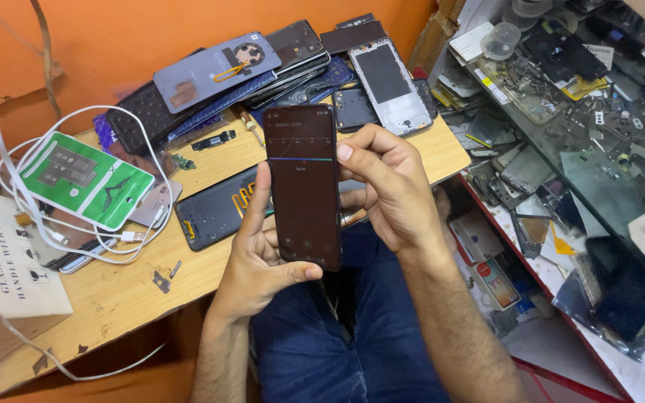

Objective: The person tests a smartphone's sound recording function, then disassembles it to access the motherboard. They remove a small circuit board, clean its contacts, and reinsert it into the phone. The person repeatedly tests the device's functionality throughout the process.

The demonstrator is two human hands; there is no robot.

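A dark smartphone (304,186) is held upright in front of me, its screen lit dimly with a thin coloured line across it. My left hand (255,261) grips its lower left edge, thumb under the bottom corner. My right hand (386,186) holds the right side, its thumb resting on the screen's right edge. Below the phone are my knees in blue jeans (337,343).
A wooden bench (128,291) carries a pile of phone backs and opened phones (263,67), an opened phone body (214,213), a green packet (83,179), white cables (16,186) and a cardboard box (5,276). A glass counter (584,149) with parts stands right.
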